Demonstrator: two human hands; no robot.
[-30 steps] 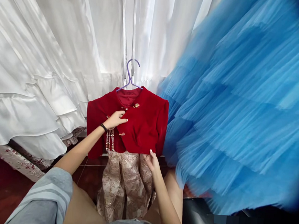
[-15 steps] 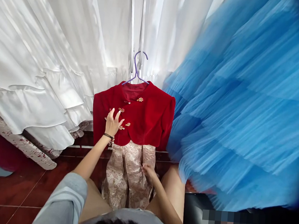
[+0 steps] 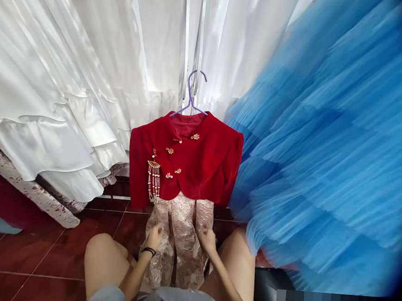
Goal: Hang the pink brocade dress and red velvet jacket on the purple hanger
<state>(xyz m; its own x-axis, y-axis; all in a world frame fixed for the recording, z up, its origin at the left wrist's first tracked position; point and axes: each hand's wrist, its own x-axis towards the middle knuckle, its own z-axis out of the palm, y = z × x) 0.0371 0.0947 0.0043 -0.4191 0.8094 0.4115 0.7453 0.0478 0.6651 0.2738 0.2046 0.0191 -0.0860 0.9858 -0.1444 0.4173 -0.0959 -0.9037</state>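
A short red velvet jacket with flower-shaped buttons faces me on a purple wire hanger. A beaded tassel brooch dangles down its left front. Below its hem falls a pale pink-gold brocade skirt with vertical folds. My left hand is closed on the skirt's left side, fingers curled into the fabric. On the opposite side, my right hand also pinches the brocade, near its right edge. The skirt's lower end lies between my knees, partly hidden by my body.
White ruffled garments hang at left and behind the jacket. A large blue tulle skirt fills the right side. Floral-print cloth shows beneath the white layers. Dark red tiles cover the floor; a black seat is at lower right.
My left hand has left the jacket front and come down to the skirt, uncovering the tassel brooch. My right hand stays at the skirt's right side. The view has shifted slightly.
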